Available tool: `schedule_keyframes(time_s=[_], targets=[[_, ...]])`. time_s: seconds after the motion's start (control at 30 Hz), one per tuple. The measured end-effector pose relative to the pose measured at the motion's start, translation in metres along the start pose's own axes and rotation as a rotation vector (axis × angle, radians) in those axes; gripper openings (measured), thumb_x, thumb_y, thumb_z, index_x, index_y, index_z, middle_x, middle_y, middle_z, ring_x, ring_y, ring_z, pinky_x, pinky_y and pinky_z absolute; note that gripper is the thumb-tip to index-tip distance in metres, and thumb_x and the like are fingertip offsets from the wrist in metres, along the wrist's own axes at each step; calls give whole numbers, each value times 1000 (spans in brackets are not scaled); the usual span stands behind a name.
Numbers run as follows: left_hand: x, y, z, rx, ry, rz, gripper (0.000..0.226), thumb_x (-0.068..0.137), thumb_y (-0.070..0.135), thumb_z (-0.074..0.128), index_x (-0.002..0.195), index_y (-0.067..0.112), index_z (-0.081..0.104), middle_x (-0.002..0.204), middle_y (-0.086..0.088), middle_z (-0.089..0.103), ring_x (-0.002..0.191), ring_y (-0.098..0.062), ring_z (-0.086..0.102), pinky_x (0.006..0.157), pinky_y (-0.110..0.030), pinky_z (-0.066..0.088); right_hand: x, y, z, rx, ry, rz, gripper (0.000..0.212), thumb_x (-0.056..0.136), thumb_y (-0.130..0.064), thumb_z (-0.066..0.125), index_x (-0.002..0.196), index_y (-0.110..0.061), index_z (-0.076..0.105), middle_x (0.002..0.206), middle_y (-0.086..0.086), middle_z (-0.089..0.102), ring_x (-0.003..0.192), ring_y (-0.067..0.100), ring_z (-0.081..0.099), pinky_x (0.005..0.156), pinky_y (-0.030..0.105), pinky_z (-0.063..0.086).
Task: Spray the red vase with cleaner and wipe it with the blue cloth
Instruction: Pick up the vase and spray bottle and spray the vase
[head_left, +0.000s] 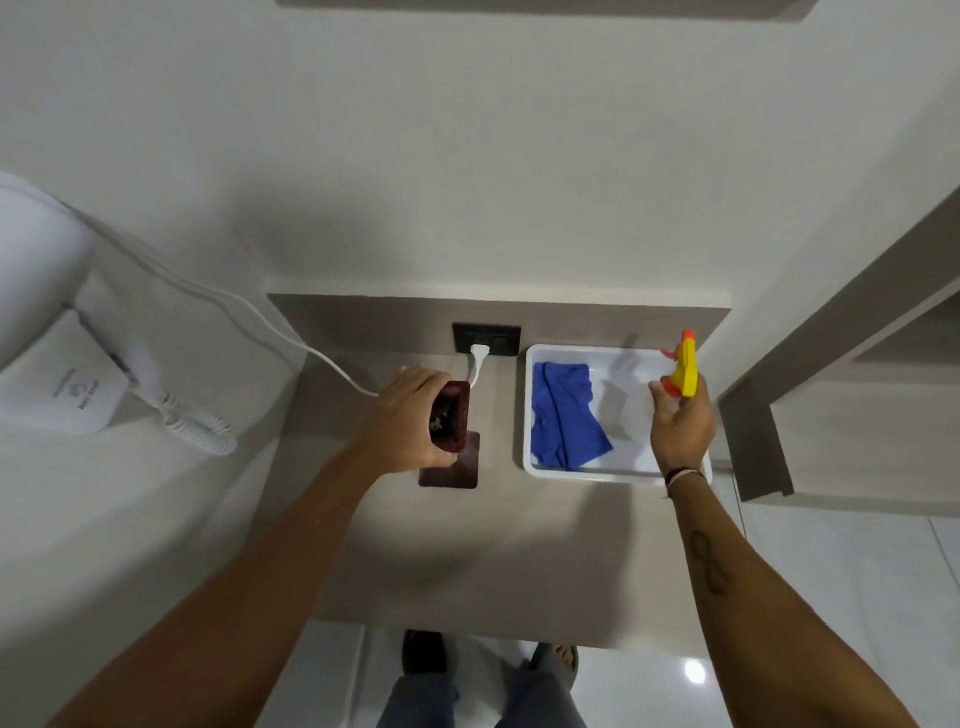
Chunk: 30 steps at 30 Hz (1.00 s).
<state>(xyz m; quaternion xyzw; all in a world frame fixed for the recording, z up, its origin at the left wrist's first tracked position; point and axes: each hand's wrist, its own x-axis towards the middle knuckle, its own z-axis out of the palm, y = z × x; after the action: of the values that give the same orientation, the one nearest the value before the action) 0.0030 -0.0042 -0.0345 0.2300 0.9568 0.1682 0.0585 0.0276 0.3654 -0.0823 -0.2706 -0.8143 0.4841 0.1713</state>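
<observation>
My left hand (410, 421) is wrapped around the dark red vase (453, 415), which is seen from above with its square mouth open and sits over a dark red square base or mat (457, 470) on the counter. My right hand (680, 421) reaches into the white tray (527, 410), fingers around the neck of the white spray bottle (636, 415) with the yellow and orange trigger head (684, 369). The crumpled blue cloth (563, 413) lies in the tray's left half.
A black wall socket (485, 339) holds a white plug whose cord runs left to a wall-mounted white hair dryer (67, 389) with a coiled cable (202, 431). A wooden shelf unit (831, 364) stands at the right. My feet show below the counter's front edge.
</observation>
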Motion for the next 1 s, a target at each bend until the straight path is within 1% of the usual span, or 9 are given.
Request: schedule_keyframes(time_s=[0.13, 0.2, 0.23, 0.33, 0.43, 0.6, 0.7, 0.9, 1.0], targets=[[-13, -13, -10, -191, 14, -7, 100, 54, 43, 98, 140, 18, 54, 134, 0, 55, 124, -20, 49, 111, -43, 45, -21, -33, -17, 47, 97, -162, 39, 100, -42, 73, 133, -22, 67, 109, -8, 74, 100, 16, 71, 97, 44, 64], [-23, -25, -13, -277, 16, 1, 101, 54, 37, 99, 141, 21, 53, 137, 3, 53, 126, -18, 48, 109, -45, 48, -43, -56, -28, 172, 110, -194, 31, 97, -44, 76, 127, -38, 69, 106, -23, 73, 99, 3, 72, 96, 33, 64], [-28, -31, -13, -310, 12, -10, 102, 54, 37, 99, 143, 23, 51, 139, 5, 51, 129, -18, 48, 109, -44, 50, -55, -67, -32, 270, 68, -212, 36, 97, -38, 78, 131, -42, 67, 112, -22, 75, 104, 2, 72, 97, 25, 62], [-38, -48, -17, -384, -22, -19, 107, 52, 45, 94, 147, 27, 48, 142, 12, 47, 132, -18, 49, 110, -42, 51, -103, -88, -34, 450, -220, -194, 58, 100, -14, 76, 152, -31, 56, 118, 6, 73, 112, 22, 73, 101, 26, 58], [-45, -61, -21, -407, -30, -32, 114, 51, 50, 91, 152, 24, 47, 149, 9, 48, 138, -20, 49, 116, -42, 46, -157, -91, -18, 368, -536, -112, 55, 101, -19, 74, 148, -41, 56, 112, -2, 71, 105, 11, 74, 96, 17, 56], [-44, -74, -30, -357, -107, 16, 118, 53, 47, 96, 155, 13, 47, 153, -7, 53, 141, -27, 51, 119, -47, 44, -207, -87, 21, 129, -836, -70, 53, 105, -39, 67, 156, -39, 52, 117, -21, 71, 113, 6, 71, 112, 34, 55], [-41, -71, -36, -340, -142, 39, 120, 51, 51, 88, 156, 13, 45, 153, 0, 49, 140, -20, 48, 116, -36, 42, -207, -92, 42, 51, -843, -141, 51, 105, -44, 65, 154, -39, 52, 120, 1, 75, 112, 18, 72, 110, 41, 55], [-31, -74, -35, -303, -188, 52, 118, 51, 45, 86, 157, 14, 44, 148, 9, 45, 135, -9, 45, 106, -5, 30, -191, -98, 70, -37, -861, -126, 47, 104, -49, 64, 141, -19, 65, 109, 11, 79, 96, 27, 77, 99, 49, 60], [-29, -74, -34, -271, -186, 39, 118, 54, 32, 95, 158, 15, 42, 156, -1, 48, 137, -10, 43, 112, -22, 34, -188, -88, 69, -61, -879, -73, 53, 104, -48, 65, 138, -8, 65, 117, 17, 77, 106, 32, 75, 104, 53, 56]])
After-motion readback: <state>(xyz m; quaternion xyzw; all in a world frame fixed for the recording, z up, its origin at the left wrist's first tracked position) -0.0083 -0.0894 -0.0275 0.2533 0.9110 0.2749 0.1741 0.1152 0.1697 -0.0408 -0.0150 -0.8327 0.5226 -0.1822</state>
